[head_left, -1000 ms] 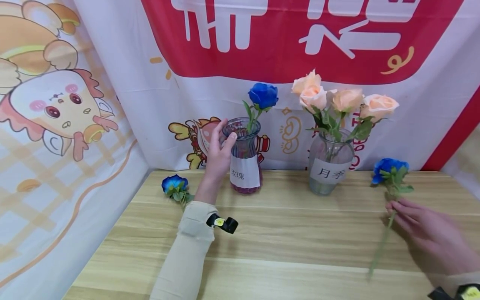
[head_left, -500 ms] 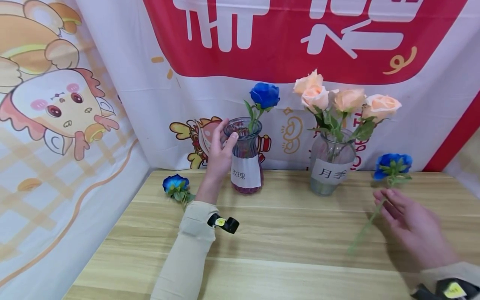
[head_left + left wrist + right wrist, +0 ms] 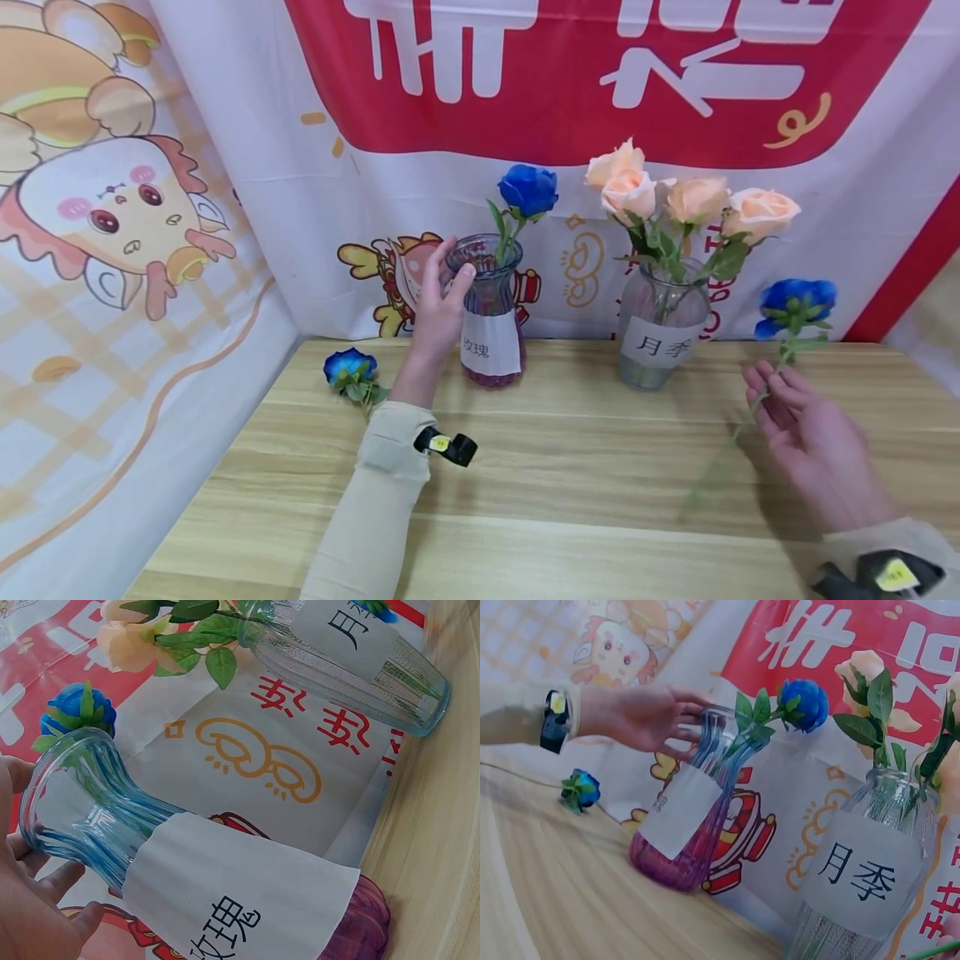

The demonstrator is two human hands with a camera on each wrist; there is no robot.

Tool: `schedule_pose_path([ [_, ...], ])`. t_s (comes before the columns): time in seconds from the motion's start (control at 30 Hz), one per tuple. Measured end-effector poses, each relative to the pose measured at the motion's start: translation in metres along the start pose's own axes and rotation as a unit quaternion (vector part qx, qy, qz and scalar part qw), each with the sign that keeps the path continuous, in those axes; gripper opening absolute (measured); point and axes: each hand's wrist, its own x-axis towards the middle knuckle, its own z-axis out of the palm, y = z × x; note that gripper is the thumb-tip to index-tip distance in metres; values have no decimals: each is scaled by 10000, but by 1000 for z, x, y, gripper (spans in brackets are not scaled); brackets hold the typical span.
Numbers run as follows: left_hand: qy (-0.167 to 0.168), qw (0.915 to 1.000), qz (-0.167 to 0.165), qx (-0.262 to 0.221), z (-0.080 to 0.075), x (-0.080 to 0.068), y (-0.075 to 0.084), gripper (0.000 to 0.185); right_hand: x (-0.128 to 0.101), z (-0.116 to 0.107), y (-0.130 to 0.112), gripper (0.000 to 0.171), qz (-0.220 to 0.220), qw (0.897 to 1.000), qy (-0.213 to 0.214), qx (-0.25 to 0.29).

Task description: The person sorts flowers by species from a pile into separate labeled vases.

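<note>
My left hand [image 3: 452,262] grips the neck of a blue-and-purple ribbed glass vase [image 3: 489,321] with a white label; its fingers [image 3: 45,889] lie against the glass. One blue rose [image 3: 528,190] stands in this vase. My right hand [image 3: 768,392] pinches the green stem of a second blue rose [image 3: 797,302] and holds it tilted above the table, right of a clear labelled vase [image 3: 660,333] with several peach roses [image 3: 693,200]. In the right wrist view the left hand [image 3: 645,716] and both vases [image 3: 690,817] show.
A third blue rose [image 3: 348,368] lies on the wooden table [image 3: 562,467] at the back left, beside my left sleeve. Printed banners [image 3: 225,167] close off the back and left sides right behind the vases.
My right hand has lifted the blue rose off the table; its bloom rose and moved slightly right. The left hand has stayed on the vase neck.
</note>
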Motion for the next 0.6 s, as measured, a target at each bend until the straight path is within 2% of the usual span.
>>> schedule_pose_path([
  [0.07, -8, 10000, 18, -21, 0, 0, 0, 59, 1, 1, 0, 31, -15, 9999, 68, 107],
  [0.2, -21, 10000, 23, -40, 0, 1, -1, 59, 2, 4, 2, 71, -85, 9994, 184, 276],
  [0.27, -19, 10000, 28, -39, 0, 1, -1, 59, 3, 7, 5, 80, -122, 9993, 177, 308],
  [0.33, -14, 10000, 32, -46, 0, 1, -2, 59, 4, 10, 8, 71, -168, 9993, 127, 309],
  [0.47, -29, 10000, 37, -36, -1, 2, -2, 59, 3, 18, 19, 31, -313, 9991, 34, 282],
  [0.6, -57, 10000, 55, -37, -1, 1, -2, 60, 2, 30, 33, 22, -607, 9978, -121, 230],
])
